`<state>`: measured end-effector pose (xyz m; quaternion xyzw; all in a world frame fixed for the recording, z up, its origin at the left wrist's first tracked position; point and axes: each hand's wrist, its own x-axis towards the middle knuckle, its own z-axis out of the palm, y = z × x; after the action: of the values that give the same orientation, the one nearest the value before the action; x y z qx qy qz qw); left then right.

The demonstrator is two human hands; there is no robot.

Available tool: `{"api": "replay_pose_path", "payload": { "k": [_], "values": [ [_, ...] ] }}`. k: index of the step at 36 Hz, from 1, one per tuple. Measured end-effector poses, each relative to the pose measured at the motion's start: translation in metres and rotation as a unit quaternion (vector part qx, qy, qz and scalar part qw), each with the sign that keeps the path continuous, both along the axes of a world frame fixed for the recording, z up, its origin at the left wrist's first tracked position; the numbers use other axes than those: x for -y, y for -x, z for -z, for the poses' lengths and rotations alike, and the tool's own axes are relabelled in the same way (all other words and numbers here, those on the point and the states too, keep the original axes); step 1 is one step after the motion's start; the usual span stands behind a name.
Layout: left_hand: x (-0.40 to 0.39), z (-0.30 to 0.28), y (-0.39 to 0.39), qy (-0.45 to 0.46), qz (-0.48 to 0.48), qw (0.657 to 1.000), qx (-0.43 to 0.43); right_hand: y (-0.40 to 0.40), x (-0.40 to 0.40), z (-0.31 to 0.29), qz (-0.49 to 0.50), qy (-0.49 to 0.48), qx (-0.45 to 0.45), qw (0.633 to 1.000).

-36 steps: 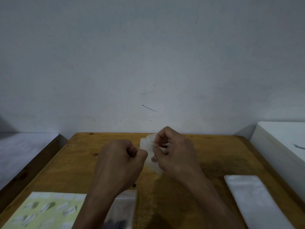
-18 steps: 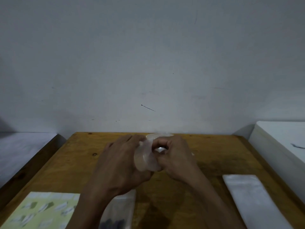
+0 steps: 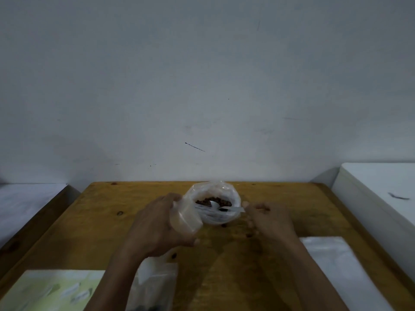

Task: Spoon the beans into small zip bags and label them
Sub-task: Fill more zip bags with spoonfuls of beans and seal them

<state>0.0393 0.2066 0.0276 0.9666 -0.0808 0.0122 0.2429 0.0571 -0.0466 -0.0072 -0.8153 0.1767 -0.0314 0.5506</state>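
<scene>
**Bean bag held open, spoon handle at the right hand**

At the middle of the tabletop [image 3: 292, 198] stands a clear plastic bag [image 3: 213, 198], its mouth spread wide. Brown beans [image 3: 213, 201] show inside, and a white plastic spoon [image 3: 221, 208] lies across the opening with its bowl in the beans and its handle pointing right.

The left hand [image 3: 161, 223] is closed around the bag's left side and a small flat translucent piece [image 3: 185, 221], perhaps a lid or a folded part of the bag; which it is cannot be told. The right hand [image 3: 268, 221] sits just beside the end of the spoon handle, fingers curled and loosely parted. Whether it pinches the handle cannot be told; it appears to grip nothing firmly.

The bag looks thin, soft and slippery, so it will likely sag or fold unless its rim is held; the beans give it its only weight, low down. The spoon seems light and stiff, best taken near the handle end. Beans are small and loose and could roll off a tilted spoon.

Near the front edge lie a small zip bag [image 3: 155, 286] under the left forearm, a pale green label sheet [image 3: 51, 290] at the left, and a stack of clear bags [image 3: 334, 263] at the right. A few stray beans [image 3: 248, 235] dot the wood.
</scene>
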Motion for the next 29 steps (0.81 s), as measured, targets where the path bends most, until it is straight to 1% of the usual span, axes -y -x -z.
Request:
{"api": "replay_pose_path", "payload": {
  "k": [2, 4, 6, 7, 8, 9, 10, 11, 12, 13, 15, 17, 18, 20, 22, 25, 27, 29],
  "values": [
    [0.005, 0.002, -0.004, -0.015, 0.005, 1.0, -0.014, 0.002, -0.007, 0.0, 0.024, -0.092, 0.033, 0.995],
    [0.011, 0.004, -0.007, -0.012, 0.008, 1.0, -0.027, 0.003, -0.017, -0.002, 0.038, -0.148, 0.052, 0.987],
    [0.014, 0.005, -0.011, -0.001, 0.011, 0.999, -0.04, 0.001, -0.029, -0.005, 0.048, -0.176, 0.066, 0.981],
    [0.015, 0.005, -0.012, 0.003, 0.013, 0.999, -0.046, 0.001, -0.033, -0.005, 0.047, -0.179, 0.072, 0.98],
    [0.016, 0.005, -0.014, 0.007, 0.016, 0.999, -0.051, 0.002, -0.037, -0.004, 0.039, -0.161, 0.085, 0.983],
    [0.016, 0.006, -0.015, 0.011, 0.018, 0.998, -0.057, 0.004, -0.039, -0.004, 0.022, -0.109, 0.108, 0.988],
    [0.017, 0.007, -0.016, 0.013, 0.019, 0.998, -0.062, 0.006, -0.039, -0.002, 0.002, -0.026, 0.143, 0.989],
    [0.017, 0.007, -0.016, 0.013, 0.02, 0.998, -0.066, 0.008, -0.039, 0.0, -0.017, 0.067, 0.19, 0.979],
    [0.018, 0.008, -0.016, 0.011, 0.019, 0.998, -0.067, 0.01, -0.037, 0.002, -0.034, 0.146, 0.243, 0.958],
    [0.019, 0.008, -0.016, 0.009, 0.016, 0.998, -0.067, 0.012, -0.035, 0.003, -0.047, 0.206, 0.296, 0.931],
    [0.019, 0.008, -0.015, 0.002, 0.012, 0.998, -0.065, 0.015, -0.032, 0.01, -0.064, 0.299, 0.373, 0.876],
    [0.02, 0.008, -0.015, -0.009, 0.011, 0.998, -0.061, 0.018, -0.031, 0.017, -0.074, 0.366, 0.394, 0.84],
    [0.019, 0.008, -0.015, -0.013, 0.012, 0.998, -0.06, 0.019, -0.031, 0.022, -0.08, 0.384, 0.389, 0.834],
    [0.019, 0.009, -0.015, -0.014, 0.012, 0.998, -0.06, 0.021, -0.033, 0.03, -0.087, 0.387, 0.361, 0.844],
    [0.02, 0.01, -0.015, -0.011, 0.01, 0.998, -0.06, 0.021, -0.038, 0.034, -0.083, 0.361, 0.349, 0.861],
    [0.02, 0.01, -0.014, -0.007, 0.01, 0.998, -0.054, 0.021, -0.04, 0.032, -0.041, 0.291, 0.358, 0.886],
    [0.019, 0.01, -0.013, -0.003, 0.011, 0.999, -0.049, 0.021, -0.039, 0.029, -0.007, 0.273, 0.359, 0.893],
    [0.019, 0.011, -0.012, 0.004, 0.009, 0.999, -0.044, 0.02, -0.038, 0.026, 0.021, 0.246, 0.337, 0.909]
  ]
}}
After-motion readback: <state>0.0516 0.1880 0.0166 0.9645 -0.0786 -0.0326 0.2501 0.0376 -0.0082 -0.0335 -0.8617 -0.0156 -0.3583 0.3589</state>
